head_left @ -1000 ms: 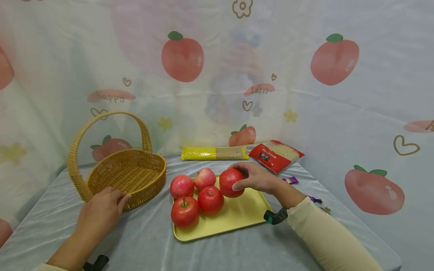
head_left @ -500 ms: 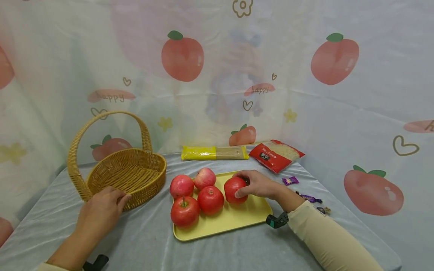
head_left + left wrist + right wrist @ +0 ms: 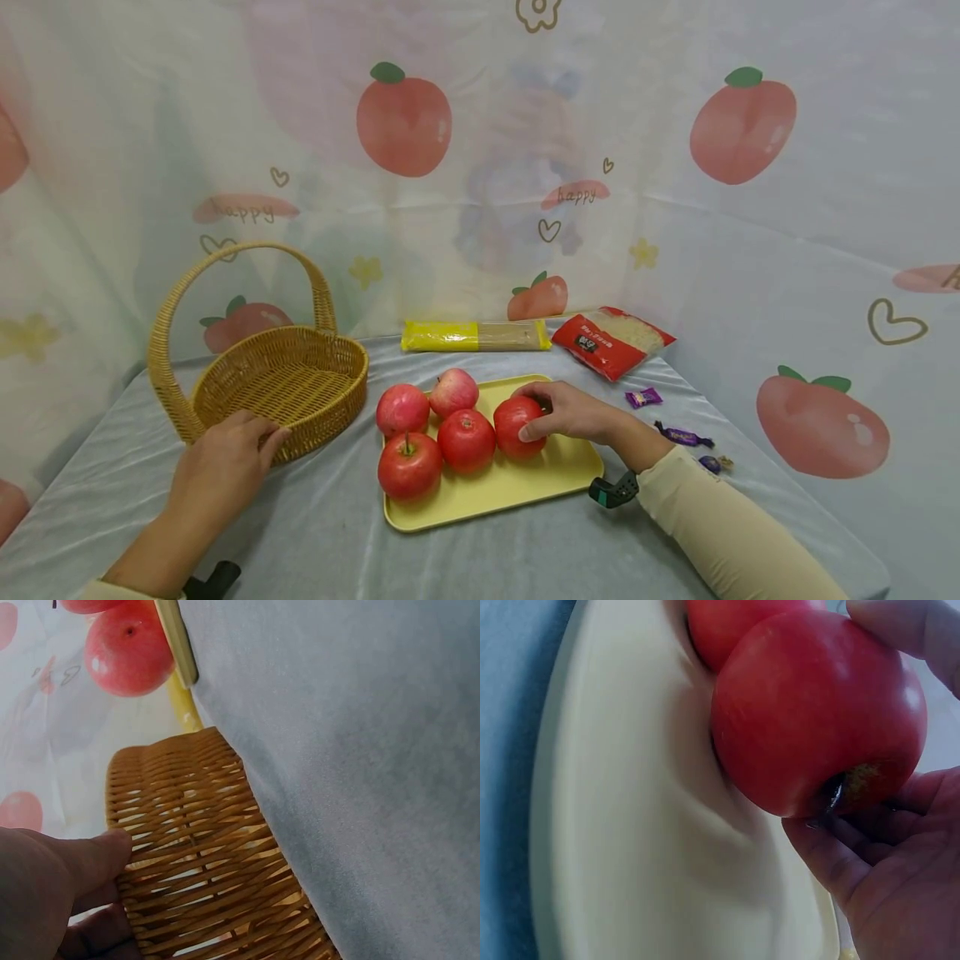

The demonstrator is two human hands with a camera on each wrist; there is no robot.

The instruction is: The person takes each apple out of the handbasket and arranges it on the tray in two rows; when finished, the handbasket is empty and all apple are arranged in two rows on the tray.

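My right hand (image 3: 576, 413) holds a red apple (image 3: 512, 427) by its sides, thumb and fingers curled round it. Up close in the right wrist view, the held apple (image 3: 817, 712) sits low at the yellow tray (image 3: 622, 825), its stem end turned toward the palm. Several more apples crowd the tray's left half, among them a red apple (image 3: 467, 442) beside the held one and a big stemmed apple (image 3: 409, 468) in front. To the left, my left hand (image 3: 221, 462) pinches the near rim of a wicker basket (image 3: 330, 425), whose woven floor shows bare.
Along the back lie a yellow noodle packet (image 3: 476, 337) and a red bag (image 3: 603, 350) with pale contents. Small wrapped sweets, including a purple candy (image 3: 643, 397), lie right of the tray. A printed curtain (image 3: 480, 167) stands close behind the cloth-covered table (image 3: 315, 542).
My right hand has lowered the apple toward the front of the tray, with a slight shift right and then back left. The left hand keeps its place at the basket rim.
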